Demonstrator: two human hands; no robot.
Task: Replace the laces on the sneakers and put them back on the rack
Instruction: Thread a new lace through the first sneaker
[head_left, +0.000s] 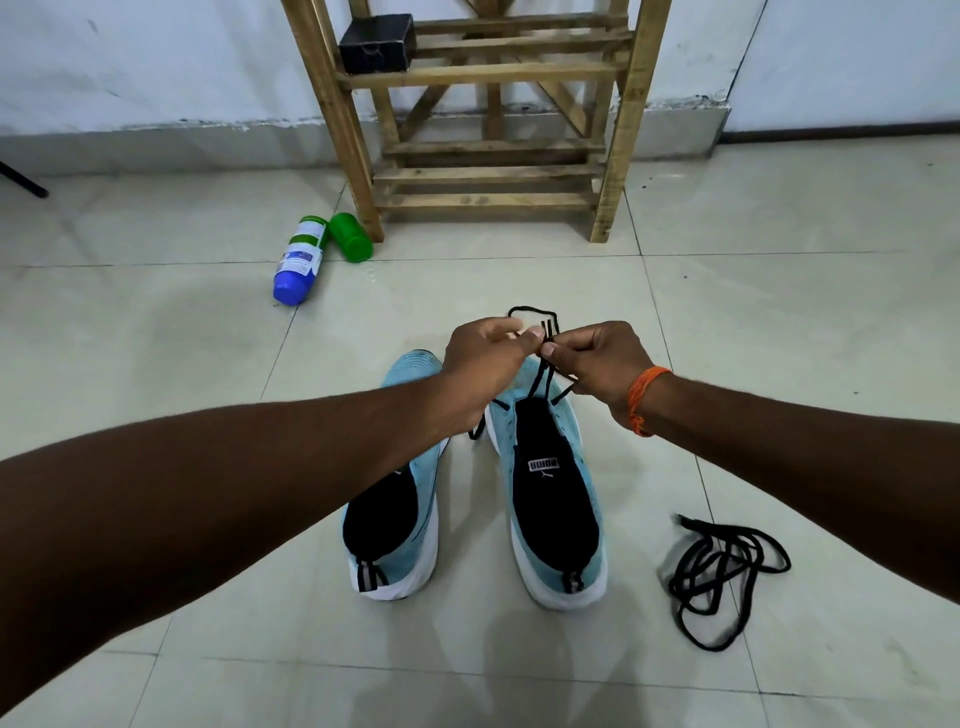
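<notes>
Black lace (536, 382) pinched from both sides: left hand (483, 358) with thumb and forefinger pressed on it, right hand (597, 364) with fingers curled and thumb tip at the same spot, the two sets of fingertips almost meeting. Beyond the knuckles, a small loop of lace standing clear. Below the pinch, two strands running down to the front of the right sneaker (550, 493). Crossing of the strands inside the pinch hidden by fingers; knotted or not, cannot tell. Orange thread band (641, 397) round the right wrist.

Hands held above that sneaker's toe, covering most of it. Left sneaker (400, 519) just beside, parallel, heels nearest the camera. Its middle cut across by the left forearm, so lacing there impossible to judge. One loose black end showing in the gap between the pair, under the left wrist. Both light blue, white-soled, black inside, upright on the floor (779, 312).

Spare lace (727, 577), black, in a loose tangle on the floor right of the pair.

Farther off, wooden rack (493, 176) at the floor's far edge against the wall, top cut off by the frame. Black box (376, 44) at the left end of an upper shelf. Bottle (298, 260) lying on its side left of the rack's foot, green cap (352, 236) just beside it.
</notes>
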